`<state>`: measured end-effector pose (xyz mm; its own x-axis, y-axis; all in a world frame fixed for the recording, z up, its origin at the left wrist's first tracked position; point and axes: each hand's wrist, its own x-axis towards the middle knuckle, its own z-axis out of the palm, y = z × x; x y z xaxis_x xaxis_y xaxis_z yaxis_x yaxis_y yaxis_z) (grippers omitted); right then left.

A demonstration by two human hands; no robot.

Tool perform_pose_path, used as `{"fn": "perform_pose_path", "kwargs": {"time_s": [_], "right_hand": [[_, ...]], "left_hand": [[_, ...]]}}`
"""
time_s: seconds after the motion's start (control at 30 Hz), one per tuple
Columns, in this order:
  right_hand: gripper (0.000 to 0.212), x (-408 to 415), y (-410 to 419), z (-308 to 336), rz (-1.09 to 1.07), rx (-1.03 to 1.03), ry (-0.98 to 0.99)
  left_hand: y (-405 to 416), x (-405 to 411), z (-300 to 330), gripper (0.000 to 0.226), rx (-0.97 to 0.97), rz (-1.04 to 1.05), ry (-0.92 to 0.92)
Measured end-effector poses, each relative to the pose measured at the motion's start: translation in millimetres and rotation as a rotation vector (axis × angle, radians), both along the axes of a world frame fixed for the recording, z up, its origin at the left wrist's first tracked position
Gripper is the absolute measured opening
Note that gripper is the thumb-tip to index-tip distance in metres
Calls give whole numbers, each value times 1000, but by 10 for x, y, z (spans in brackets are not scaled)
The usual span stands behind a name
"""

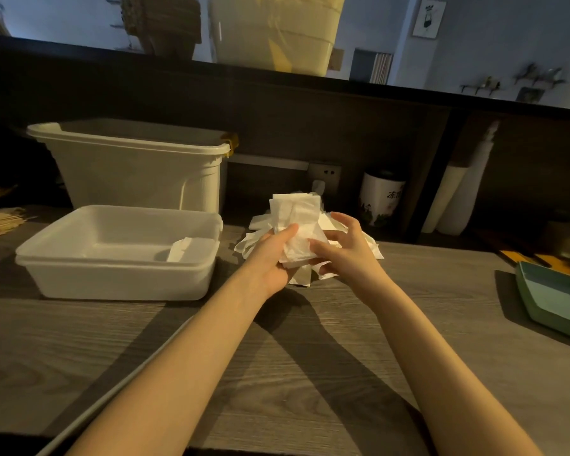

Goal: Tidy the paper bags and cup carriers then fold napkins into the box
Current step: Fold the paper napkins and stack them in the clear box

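The left hand (pixel 270 258) and right hand (pixel 346 248) together grip a napkin (pixel 297 222), mid-fold, above the napkin pile (pixel 257 240). Next it likely goes left into the box (pixel 119 251) beside one napkin already there.

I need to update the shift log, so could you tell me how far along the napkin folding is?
Early on. Done: one folded napkin already lies in the shallow white box. In hand: the left hand grips a napkin while the right hand works its edge with its fingers. Left: a loose pile of napkins on the wooden counter behind the hands. The paper bags and cup carriers cannot be judged from here.
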<state>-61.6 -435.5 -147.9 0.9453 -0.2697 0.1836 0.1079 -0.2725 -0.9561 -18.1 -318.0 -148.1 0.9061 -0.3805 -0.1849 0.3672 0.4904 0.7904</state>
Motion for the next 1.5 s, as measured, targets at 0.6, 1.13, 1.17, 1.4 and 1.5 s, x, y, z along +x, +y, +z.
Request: {"fn": "perform_pose_path", "kwargs": {"time_s": [0.6,1.13,1.17,1.4,1.5], "right_hand": [[81,24,-529,-220,-474,-721,537],[49,-32,-388,105,-311,94,-223],[51,-43,-368,127,-267,160,-234],[46,-76,-242,147,62,532,-176],[40,-43,-154,91,57,523,-131]], "left_hand": [[100,157,20,35,81,54,-77],[87,172,-28,37,152,127,-89],[82,178,-30,37,173,138,-92],[44,59,-23,39,252,50,-126],[-16,-22,-39,36,307,-38,-202]]}}
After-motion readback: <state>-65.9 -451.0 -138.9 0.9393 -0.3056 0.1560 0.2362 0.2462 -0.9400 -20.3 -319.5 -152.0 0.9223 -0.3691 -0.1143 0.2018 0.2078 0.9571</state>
